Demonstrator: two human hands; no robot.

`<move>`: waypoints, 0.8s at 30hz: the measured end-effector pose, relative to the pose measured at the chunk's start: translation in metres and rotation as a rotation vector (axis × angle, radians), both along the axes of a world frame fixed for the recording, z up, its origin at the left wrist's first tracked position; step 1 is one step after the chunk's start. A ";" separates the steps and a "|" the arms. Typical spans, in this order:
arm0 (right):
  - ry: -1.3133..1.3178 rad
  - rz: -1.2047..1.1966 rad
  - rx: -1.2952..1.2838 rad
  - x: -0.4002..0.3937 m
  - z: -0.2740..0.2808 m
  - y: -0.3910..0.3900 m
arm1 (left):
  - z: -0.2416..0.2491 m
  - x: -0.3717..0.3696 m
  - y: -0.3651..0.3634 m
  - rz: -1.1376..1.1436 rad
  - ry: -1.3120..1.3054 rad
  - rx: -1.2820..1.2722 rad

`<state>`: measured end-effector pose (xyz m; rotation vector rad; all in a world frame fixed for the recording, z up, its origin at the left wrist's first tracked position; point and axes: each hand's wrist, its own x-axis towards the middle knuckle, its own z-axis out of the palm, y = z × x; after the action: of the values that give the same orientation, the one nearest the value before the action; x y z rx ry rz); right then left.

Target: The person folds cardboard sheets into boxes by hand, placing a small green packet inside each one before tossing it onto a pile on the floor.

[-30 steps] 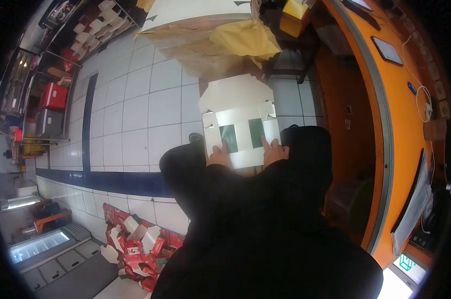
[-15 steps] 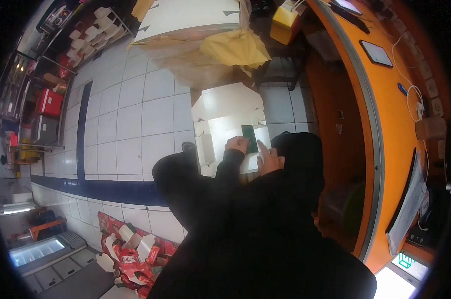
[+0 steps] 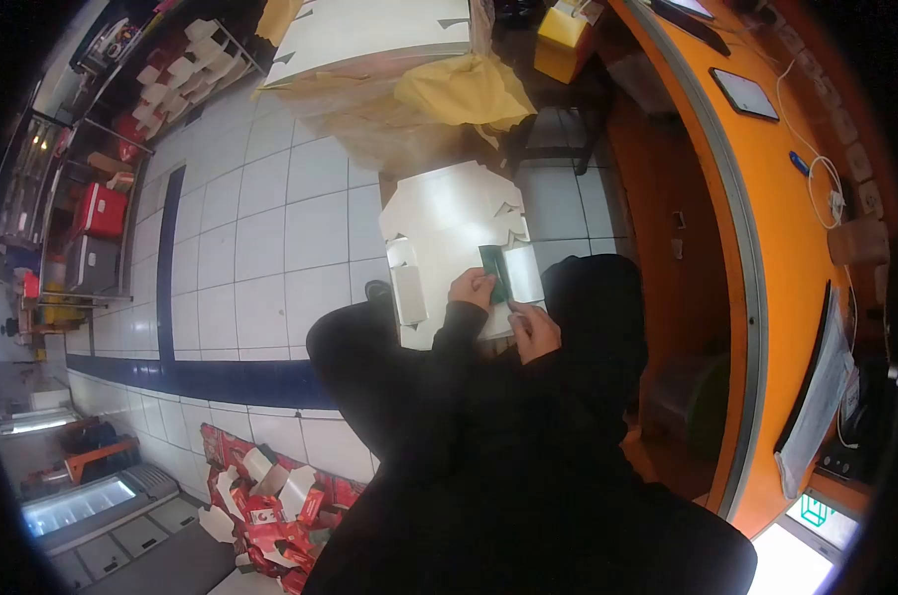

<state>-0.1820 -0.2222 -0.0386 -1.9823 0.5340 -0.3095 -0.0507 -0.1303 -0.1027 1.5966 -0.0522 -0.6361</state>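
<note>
Across my lap lies a flat, unfolded white carton [image 3: 449, 198] with cut flaps along its sides. A narrow dark green piece [image 3: 493, 275] stands over the carton's right part, near its side flap. My left hand [image 3: 475, 288] has its fingers closed on the green piece's left edge. At the lower end of that piece, my right hand [image 3: 534, 331] is pinched, its fingertips touching or very near the edge; what lies between them is too small to make out.
Ahead stands a stack of white sheets [image 3: 369, 35] with brown paper [image 3: 369, 119] beneath. An orange counter [image 3: 766, 198] runs along the right, holding a phone [image 3: 744, 94]. Red and white folded boxes [image 3: 270, 506] lie in a pile at lower left. A yellow box [image 3: 562, 45] is beyond.
My right hand has gone from spread fingers to a pinch by the lower end of the green piece. The carton's right flap has shifted and looks more raised.
</note>
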 end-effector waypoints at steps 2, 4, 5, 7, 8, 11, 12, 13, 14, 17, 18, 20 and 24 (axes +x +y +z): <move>-0.039 -0.008 -0.099 0.004 -0.002 -0.001 | 0.002 -0.003 -0.001 -0.014 -0.026 0.015; -0.080 -0.018 -0.192 0.008 -0.004 0.001 | 0.012 -0.010 -0.003 -0.078 -0.136 0.165; -0.064 -0.074 -0.172 0.011 -0.007 0.001 | 0.016 -0.012 -0.004 -0.078 -0.138 0.166; -0.047 -0.137 -0.150 0.013 -0.013 0.004 | 0.016 -0.019 -0.005 -0.006 -0.044 0.114; -0.034 -0.147 -0.151 0.013 -0.016 0.005 | 0.016 -0.022 -0.005 0.004 -0.071 0.163; 0.034 -0.179 -0.140 0.018 -0.026 0.001 | 0.013 -0.032 -0.008 -0.046 -0.294 0.359; 0.087 -0.204 -0.126 0.022 -0.030 -0.002 | 0.024 -0.036 -0.008 -0.040 -0.372 0.398; 0.086 -0.201 -0.123 0.025 -0.034 -0.002 | 0.031 -0.034 -0.007 -0.037 -0.372 0.402; 0.119 -0.217 -0.058 0.027 -0.038 -0.002 | 0.038 -0.028 -0.005 -0.127 -0.334 0.410; 0.116 -0.236 -0.086 0.033 -0.038 -0.001 | 0.016 -0.011 0.006 -0.278 -0.166 0.242; 0.077 -0.247 -0.175 0.036 -0.037 0.000 | 0.022 -0.006 0.011 -0.274 -0.196 0.147; 0.137 -0.191 -0.176 0.039 -0.035 -0.004 | 0.035 -0.001 0.030 -0.185 -0.345 0.047; 0.198 -0.163 -0.253 0.033 -0.034 -0.017 | 0.098 0.020 0.098 0.334 -0.632 0.492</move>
<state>-0.1487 -0.2391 -0.0730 -2.2326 0.8196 -0.2944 -0.0304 -0.0318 -0.0048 2.1722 -0.0988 0.1507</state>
